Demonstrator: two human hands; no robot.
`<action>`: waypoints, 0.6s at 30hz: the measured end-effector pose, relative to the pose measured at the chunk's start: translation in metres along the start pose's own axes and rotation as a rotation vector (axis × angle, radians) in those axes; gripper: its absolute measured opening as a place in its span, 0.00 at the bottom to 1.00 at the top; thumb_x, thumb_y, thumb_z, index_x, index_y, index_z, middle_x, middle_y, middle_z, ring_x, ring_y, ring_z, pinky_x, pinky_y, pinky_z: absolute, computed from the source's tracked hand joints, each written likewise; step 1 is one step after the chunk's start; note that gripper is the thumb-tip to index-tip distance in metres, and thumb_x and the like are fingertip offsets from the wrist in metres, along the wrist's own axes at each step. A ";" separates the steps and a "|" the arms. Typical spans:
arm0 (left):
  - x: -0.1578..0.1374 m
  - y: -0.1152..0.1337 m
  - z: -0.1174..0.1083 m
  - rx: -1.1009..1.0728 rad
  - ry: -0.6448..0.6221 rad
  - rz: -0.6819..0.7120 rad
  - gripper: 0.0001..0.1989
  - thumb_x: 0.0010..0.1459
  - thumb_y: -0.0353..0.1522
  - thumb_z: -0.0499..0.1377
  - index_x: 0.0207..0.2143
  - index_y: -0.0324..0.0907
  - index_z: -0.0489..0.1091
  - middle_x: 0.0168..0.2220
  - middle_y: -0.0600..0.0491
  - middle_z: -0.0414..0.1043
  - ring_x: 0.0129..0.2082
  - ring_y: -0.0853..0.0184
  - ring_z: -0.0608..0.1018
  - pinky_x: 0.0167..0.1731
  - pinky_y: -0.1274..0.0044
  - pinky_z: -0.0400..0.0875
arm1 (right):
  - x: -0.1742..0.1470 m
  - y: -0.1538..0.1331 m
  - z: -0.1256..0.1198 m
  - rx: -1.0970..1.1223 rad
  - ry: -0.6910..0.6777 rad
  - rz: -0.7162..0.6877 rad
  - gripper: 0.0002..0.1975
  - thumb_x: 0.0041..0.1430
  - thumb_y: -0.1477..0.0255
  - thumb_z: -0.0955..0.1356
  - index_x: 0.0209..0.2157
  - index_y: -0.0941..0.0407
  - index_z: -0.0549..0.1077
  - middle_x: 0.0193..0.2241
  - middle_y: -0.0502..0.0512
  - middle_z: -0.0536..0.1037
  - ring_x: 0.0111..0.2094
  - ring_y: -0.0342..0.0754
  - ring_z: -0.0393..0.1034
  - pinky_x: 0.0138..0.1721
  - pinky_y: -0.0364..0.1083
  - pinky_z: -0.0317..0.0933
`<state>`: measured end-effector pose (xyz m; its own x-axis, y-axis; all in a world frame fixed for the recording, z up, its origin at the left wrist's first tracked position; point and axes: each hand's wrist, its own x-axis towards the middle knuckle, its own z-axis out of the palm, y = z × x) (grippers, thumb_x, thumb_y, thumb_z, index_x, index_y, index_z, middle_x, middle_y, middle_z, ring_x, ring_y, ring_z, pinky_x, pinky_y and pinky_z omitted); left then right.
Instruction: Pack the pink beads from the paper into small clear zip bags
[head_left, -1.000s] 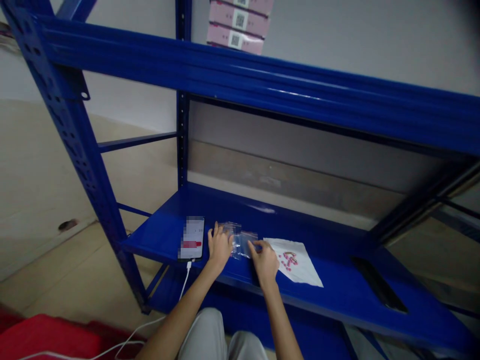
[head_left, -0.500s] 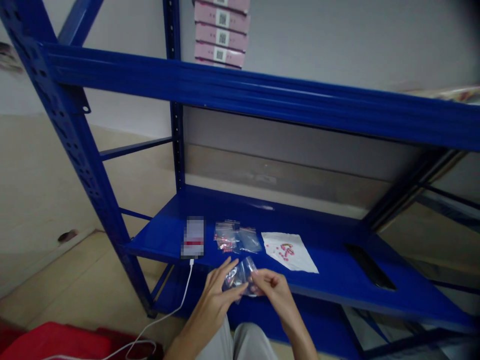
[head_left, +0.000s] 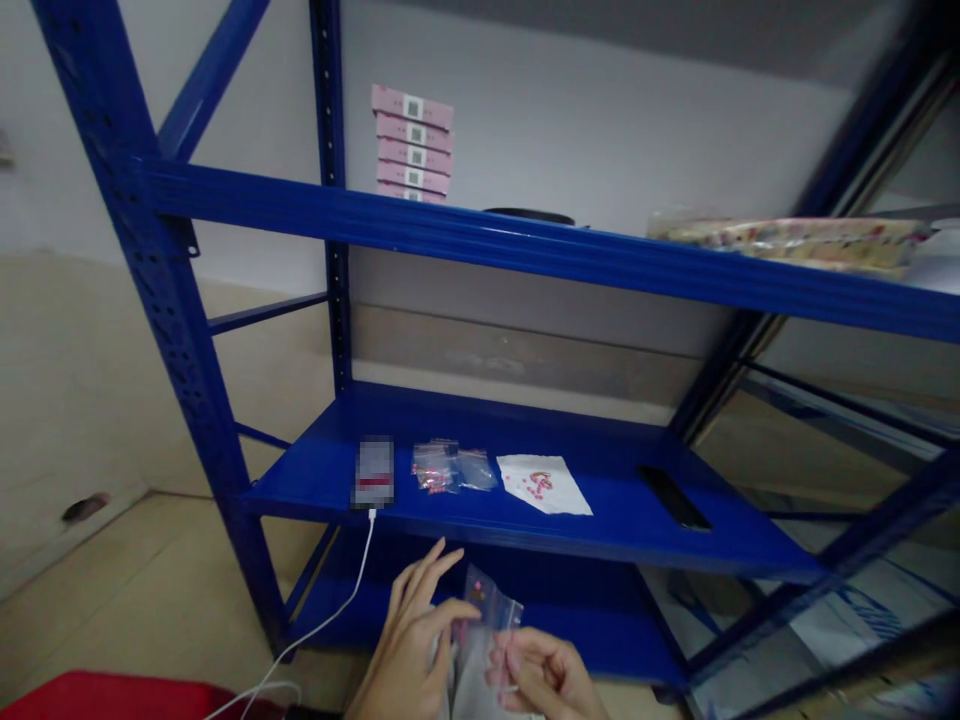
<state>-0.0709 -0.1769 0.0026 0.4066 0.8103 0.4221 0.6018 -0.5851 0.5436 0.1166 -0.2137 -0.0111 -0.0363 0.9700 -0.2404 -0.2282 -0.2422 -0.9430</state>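
Observation:
A small clear zip-lock bag [head_left: 491, 605] with a few small pink and dark bits inside is between my hands, in front of the shelf edge. My left hand [head_left: 420, 625] has its thumb at the bag's left side, with the index and middle fingers stretched out above it. What its lower fingers do is hidden. My right hand [head_left: 544, 668] pinches the bag's right side, fingers curled. On the shelf beyond lie several filled small bags [head_left: 433, 468], an overlapping clear bag [head_left: 475, 470] and a white paper sheet [head_left: 559, 490] bearing pink beads [head_left: 536, 486].
A phone [head_left: 373, 470] with a white cable [head_left: 360, 580] lies on the blue shelf [head_left: 450, 525], left of the bags. A black flat object [head_left: 675, 498] rests at the right. Pink boxes [head_left: 415, 155] are stacked above. A red object [head_left: 127, 695] stands at lower left.
The view has tilted up, showing more of the upper shelf. My hands and the bag sit lower in view, and the bag is turned more upright. My left fingers are straighter.

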 end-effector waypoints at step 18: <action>-0.021 0.047 0.007 -0.046 0.173 -0.101 0.13 0.53 0.36 0.53 0.18 0.42 0.67 0.32 0.51 0.68 0.34 0.64 0.70 0.35 0.72 0.63 | -0.021 -0.013 0.026 -0.220 -0.020 -0.083 0.13 0.32 0.64 0.76 0.16 0.58 0.76 0.15 0.55 0.76 0.18 0.46 0.69 0.21 0.41 0.62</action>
<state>-0.0464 -0.2212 0.0145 0.2195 0.8496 0.4796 0.5995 -0.5053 0.6207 0.0949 -0.2300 0.0122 -0.0457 0.9864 -0.1579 -0.0140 -0.1587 -0.9872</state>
